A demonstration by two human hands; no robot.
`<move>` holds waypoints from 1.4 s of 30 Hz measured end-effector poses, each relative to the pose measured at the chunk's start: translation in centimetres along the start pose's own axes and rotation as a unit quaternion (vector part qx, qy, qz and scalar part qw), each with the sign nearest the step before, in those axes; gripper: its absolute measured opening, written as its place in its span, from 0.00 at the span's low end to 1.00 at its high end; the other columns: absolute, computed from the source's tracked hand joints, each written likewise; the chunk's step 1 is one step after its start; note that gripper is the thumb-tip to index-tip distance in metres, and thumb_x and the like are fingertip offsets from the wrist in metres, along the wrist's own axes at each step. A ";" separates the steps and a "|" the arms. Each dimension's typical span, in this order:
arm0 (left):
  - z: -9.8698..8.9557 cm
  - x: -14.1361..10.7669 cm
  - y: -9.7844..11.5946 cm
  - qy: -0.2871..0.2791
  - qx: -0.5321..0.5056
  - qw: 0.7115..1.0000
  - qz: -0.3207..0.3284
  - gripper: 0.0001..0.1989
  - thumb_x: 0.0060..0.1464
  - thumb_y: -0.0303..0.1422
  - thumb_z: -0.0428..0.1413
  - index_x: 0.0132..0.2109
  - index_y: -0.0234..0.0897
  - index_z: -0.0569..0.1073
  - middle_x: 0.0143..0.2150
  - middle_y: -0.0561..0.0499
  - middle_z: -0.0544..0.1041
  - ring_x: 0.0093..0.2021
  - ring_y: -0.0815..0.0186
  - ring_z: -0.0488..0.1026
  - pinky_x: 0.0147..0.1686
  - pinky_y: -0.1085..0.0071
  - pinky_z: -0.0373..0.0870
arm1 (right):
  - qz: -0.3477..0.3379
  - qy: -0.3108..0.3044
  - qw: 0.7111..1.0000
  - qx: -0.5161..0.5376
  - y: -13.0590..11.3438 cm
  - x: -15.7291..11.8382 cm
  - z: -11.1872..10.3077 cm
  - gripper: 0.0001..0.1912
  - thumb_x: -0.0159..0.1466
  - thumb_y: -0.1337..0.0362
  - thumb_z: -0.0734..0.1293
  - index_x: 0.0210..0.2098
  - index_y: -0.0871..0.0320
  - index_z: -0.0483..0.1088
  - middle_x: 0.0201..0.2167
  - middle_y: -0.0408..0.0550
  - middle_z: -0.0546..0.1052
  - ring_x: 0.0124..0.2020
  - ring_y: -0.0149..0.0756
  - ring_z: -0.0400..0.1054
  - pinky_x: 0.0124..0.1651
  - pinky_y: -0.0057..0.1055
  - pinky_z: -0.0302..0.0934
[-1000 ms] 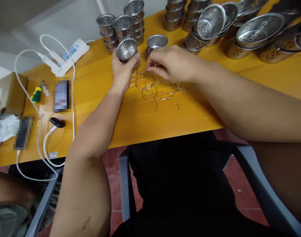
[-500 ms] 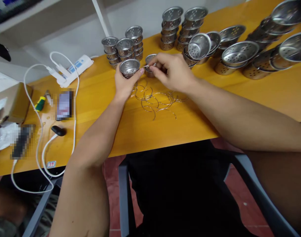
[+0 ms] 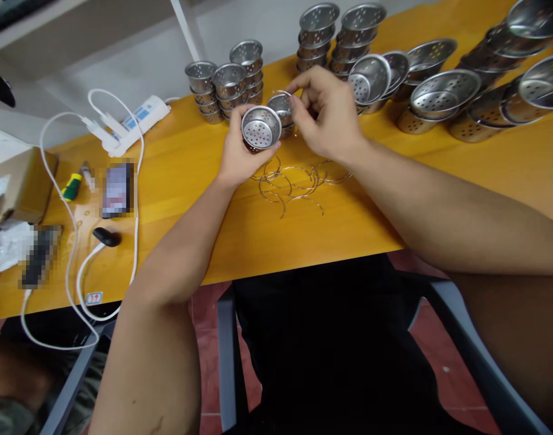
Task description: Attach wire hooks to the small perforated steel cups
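My left hand [image 3: 238,148] is wrapped round a perforated metal cup [image 3: 260,128], tilted so that its holed bottom faces me. Just right of it, my right hand [image 3: 324,112] pinches a thin curved wire [image 3: 281,92] between thumb and forefinger. The wire is apart from the cup I hold. Behind them a second perforated cup [image 3: 281,107] stands on the table, partly hidden by the held cup and my right hand. Below both hands lies a loose pile of curved wires [image 3: 298,184] on the wooden table [image 3: 258,248].
Stacks of perforated cups [image 3: 231,81] stand at the back, with more stacks [image 3: 443,96] along the right. To the left are a white power strip [image 3: 138,124], white cables, a phone [image 3: 117,189], a green-yellow handle [image 3: 72,187] and a cardboard box [image 3: 25,184].
My left hand has moved right and tipped the cup towards me. My right hand has shifted slightly right and up, and the wire has moved away from the cup's rim.
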State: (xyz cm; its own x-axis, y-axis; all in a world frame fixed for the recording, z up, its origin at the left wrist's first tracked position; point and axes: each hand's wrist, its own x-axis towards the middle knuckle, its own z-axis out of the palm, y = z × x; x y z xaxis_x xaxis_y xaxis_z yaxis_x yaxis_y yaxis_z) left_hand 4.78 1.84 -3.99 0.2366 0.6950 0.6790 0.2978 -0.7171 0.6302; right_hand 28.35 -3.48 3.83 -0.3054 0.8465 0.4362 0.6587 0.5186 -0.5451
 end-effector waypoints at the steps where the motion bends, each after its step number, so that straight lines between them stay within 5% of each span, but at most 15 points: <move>1: 0.0 0.0 0.0 -0.001 -0.009 1.000 -0.002 0.43 0.48 0.60 0.74 0.62 0.52 0.65 0.59 0.46 0.75 0.60 0.49 0.78 0.64 0.51 0.75 | 0.005 -0.003 1.000 -0.005 0.0 0.0 0.0 0.26 0.80 0.44 0.51 0.63 0.51 0.67 0.45 0.52 0.79 0.40 0.45 0.66 0.44 0.39 0.61; 7: 0.1 0.1 0.1 0.002 -0.019 1.000 -0.009 0.42 0.47 0.62 0.73 0.61 0.53 0.65 0.59 0.46 0.76 0.61 0.49 0.78 0.63 0.52 0.76 | 0.000 -0.017 1.000 0.000 0.1 0.0 0.0 0.25 0.80 0.43 0.51 0.61 0.50 0.68 0.46 0.49 0.79 0.40 0.43 0.66 0.44 0.37 0.61; 12: 0.2 0.1 -0.4 0.008 -0.024 0.999 0.027 0.41 0.51 0.70 0.66 0.60 0.54 0.62 0.56 0.47 0.74 0.53 0.54 0.79 0.52 0.57 0.79 | -0.055 -0.014 0.998 0.025 0.2 -0.1 0.2 0.23 0.81 0.46 0.53 0.61 0.52 0.68 0.43 0.50 0.78 0.39 0.44 0.66 0.44 0.37 0.61; 20: 0.6 0.1 -2.5 -0.015 -0.054 0.994 0.098 0.44 0.53 0.70 0.63 0.63 0.51 0.59 0.55 0.48 0.70 0.51 0.57 0.77 0.50 0.60 0.79 | -0.112 0.099 0.975 0.167 0.9 0.7 2.5 0.12 0.74 0.48 0.71 0.46 0.48 0.75 0.25 0.43 0.67 0.26 0.41 0.60 0.33 0.39 0.57; 26: 0.8 0.2 -2.7 -0.027 -0.061 0.993 0.101 0.43 0.53 0.64 0.67 0.65 0.51 0.60 0.59 0.47 0.71 0.59 0.51 0.77 0.61 0.53 0.77 | -0.103 0.094 0.977 0.159 1.0 0.7 2.4 0.08 0.74 0.52 0.71 0.46 0.47 0.74 0.25 0.42 0.67 0.26 0.39 0.59 0.32 0.39 0.55; 37: 0.3 0.1 -2.2 -0.044 -0.047 0.995 0.079 0.43 0.52 0.64 0.68 0.65 0.50 0.63 0.57 0.47 0.74 0.56 0.53 0.80 0.57 0.53 0.80 | -0.074 0.106 0.975 0.182 1.2 0.9 2.3 0.06 0.73 0.56 0.73 0.44 0.47 0.73 0.25 0.42 0.67 0.26 0.38 0.57 0.30 0.36 0.48; 42: -0.4 0.1 -1.4 -0.025 0.026 0.998 0.056 0.41 0.47 0.61 0.75 0.60 0.50 0.69 0.57 0.47 0.75 0.59 0.50 0.77 0.64 0.50 0.76 | -0.079 0.114 0.974 0.179 1.2 0.9 2.3 0.05 0.72 0.61 0.73 0.44 0.49 0.72 0.25 0.41 0.67 0.24 0.36 0.56 0.30 0.36 0.48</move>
State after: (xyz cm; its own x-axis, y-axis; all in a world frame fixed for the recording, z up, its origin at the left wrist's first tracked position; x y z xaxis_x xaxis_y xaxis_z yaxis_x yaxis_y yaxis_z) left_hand 4.06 2.94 -4.66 0.3156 0.6141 0.7234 0.3153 -0.7869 0.5304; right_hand 27.30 -1.84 1.88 -0.1958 0.7246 0.6608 0.3209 0.6841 -0.6551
